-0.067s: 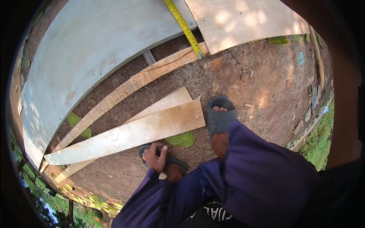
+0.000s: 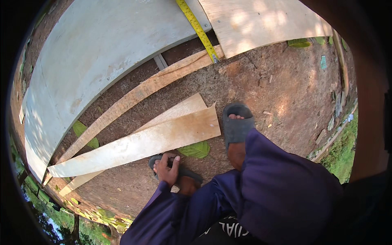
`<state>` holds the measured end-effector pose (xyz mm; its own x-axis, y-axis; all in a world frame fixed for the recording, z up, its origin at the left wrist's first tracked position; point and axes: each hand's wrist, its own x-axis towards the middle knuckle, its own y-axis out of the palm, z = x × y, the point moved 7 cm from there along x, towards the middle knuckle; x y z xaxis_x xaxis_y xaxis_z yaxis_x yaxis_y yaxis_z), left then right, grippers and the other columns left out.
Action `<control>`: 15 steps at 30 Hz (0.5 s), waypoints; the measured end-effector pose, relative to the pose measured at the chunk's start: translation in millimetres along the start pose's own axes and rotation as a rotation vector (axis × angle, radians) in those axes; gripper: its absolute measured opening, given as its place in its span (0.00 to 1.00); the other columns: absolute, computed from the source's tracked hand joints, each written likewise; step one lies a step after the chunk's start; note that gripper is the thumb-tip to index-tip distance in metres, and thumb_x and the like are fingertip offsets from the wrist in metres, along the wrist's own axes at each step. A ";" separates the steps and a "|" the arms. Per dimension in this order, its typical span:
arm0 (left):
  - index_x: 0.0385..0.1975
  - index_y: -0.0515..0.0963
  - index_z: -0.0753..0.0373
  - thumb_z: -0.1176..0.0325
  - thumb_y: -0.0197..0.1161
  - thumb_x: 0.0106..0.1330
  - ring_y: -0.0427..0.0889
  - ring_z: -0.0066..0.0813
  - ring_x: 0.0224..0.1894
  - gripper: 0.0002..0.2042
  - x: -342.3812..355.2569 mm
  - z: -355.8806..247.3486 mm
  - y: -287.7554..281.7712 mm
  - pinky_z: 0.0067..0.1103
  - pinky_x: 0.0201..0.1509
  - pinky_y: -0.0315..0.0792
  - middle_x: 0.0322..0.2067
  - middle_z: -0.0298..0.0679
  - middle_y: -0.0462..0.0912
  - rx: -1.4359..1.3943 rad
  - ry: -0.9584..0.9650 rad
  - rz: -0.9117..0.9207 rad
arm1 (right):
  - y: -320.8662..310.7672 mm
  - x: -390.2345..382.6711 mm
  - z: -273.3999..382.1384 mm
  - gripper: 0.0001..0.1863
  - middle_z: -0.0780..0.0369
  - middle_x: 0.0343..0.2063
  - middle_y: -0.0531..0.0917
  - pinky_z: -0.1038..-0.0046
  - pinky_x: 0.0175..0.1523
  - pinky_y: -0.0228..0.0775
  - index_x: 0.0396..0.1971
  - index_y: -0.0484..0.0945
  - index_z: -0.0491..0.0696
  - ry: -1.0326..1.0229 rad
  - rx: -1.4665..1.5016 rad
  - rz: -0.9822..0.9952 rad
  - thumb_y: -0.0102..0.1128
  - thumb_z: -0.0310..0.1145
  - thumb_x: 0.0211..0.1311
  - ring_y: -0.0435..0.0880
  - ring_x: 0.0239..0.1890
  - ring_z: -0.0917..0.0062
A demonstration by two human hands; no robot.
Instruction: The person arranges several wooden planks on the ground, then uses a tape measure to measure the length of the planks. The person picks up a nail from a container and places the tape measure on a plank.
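Observation:
My left hand [image 2: 167, 169] hovers above my left sandal [image 2: 191, 174], its fingers curled and the thumb close to the index fingertip. Whether something small lies in that pinch I cannot make out. Nearest to it is a pale wood strip [image 2: 143, 143], crossed over another thin strip [image 2: 175, 109] on the ground. Farther off, a yellow tape measure [image 2: 197, 27] lies extended across a grey-white board [image 2: 106, 45], its metal end at the edge of a long narrow wood strip [image 2: 139, 94]. A dark, blurred arm [image 2: 369, 102] fills the right side; my right hand is out of view.
A light plywood sheet [image 2: 261, 24] adjoins the grey board at the top. Bare brown soil [image 2: 277, 81] surrounds my right sandal [image 2: 238, 124]. Green leaves [image 2: 196, 150] lie about, and grass [image 2: 343, 151] grows beyond a wooden edge at the right.

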<state>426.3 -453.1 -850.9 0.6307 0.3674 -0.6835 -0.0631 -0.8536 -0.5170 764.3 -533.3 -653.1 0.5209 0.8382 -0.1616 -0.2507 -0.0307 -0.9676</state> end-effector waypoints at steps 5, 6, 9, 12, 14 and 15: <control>0.37 0.82 0.54 0.54 0.67 0.62 0.77 0.40 0.40 0.12 3.7 18.2 4.9 0.37 0.54 0.61 0.28 0.36 0.86 -0.026 -0.042 -0.062 | 32.7 -17.9 9.3 0.13 0.65 0.36 0.84 0.62 0.45 0.74 0.38 0.84 0.52 0.000 0.097 -0.046 0.62 0.46 0.63 0.82 0.43 0.69; 0.37 0.82 0.54 0.54 0.67 0.62 0.77 0.40 0.40 0.12 4.1 19.2 5.4 0.37 0.54 0.61 0.28 0.36 0.86 -0.025 -0.042 -0.062 | 33.7 -21.9 9.1 0.14 0.65 0.36 0.84 0.62 0.45 0.74 0.38 0.84 0.52 0.010 0.106 -0.051 0.62 0.46 0.63 0.82 0.43 0.69; 0.37 0.82 0.54 0.53 0.67 0.62 0.77 0.40 0.39 0.13 4.6 23.4 5.7 0.37 0.53 0.62 0.28 0.37 0.86 -0.038 -0.074 -0.045 | 35.8 -26.1 7.5 0.14 0.64 0.37 0.83 0.62 0.46 0.74 0.39 0.84 0.52 0.021 0.122 -0.062 0.61 0.46 0.63 0.81 0.43 0.69; 0.37 0.82 0.55 0.53 0.66 0.62 0.78 0.42 0.39 0.13 5.8 25.7 7.2 0.37 0.51 0.64 0.28 0.38 0.85 -0.051 -0.091 -0.032 | 37.2 -27.3 6.9 0.14 0.64 0.38 0.83 0.63 0.46 0.74 0.40 0.83 0.52 0.028 0.134 -0.065 0.60 0.46 0.64 0.81 0.44 0.69; 0.37 0.82 0.55 0.53 0.66 0.63 0.78 0.42 0.38 0.13 8.4 22.3 7.3 0.37 0.50 0.65 0.28 0.38 0.85 -0.054 -0.078 -0.016 | 34.6 -30.8 3.9 0.14 0.64 0.38 0.83 0.63 0.47 0.73 0.41 0.83 0.52 0.053 0.135 -0.067 0.60 0.46 0.64 0.81 0.45 0.69; 0.37 0.82 0.55 0.53 0.66 0.63 0.78 0.43 0.38 0.13 7.2 23.5 6.9 0.37 0.50 0.65 0.28 0.38 0.85 -0.063 -0.086 -0.025 | 36.2 -28.0 7.1 0.14 0.64 0.39 0.83 0.63 0.47 0.73 0.41 0.83 0.52 0.033 0.143 -0.069 0.59 0.46 0.64 0.81 0.45 0.69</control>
<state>412.2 -447.7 -871.5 0.5626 0.4169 -0.7139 0.0024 -0.8643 -0.5029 734.8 -554.0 -682.2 0.5669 0.8171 -0.1046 -0.3256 0.1057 -0.9396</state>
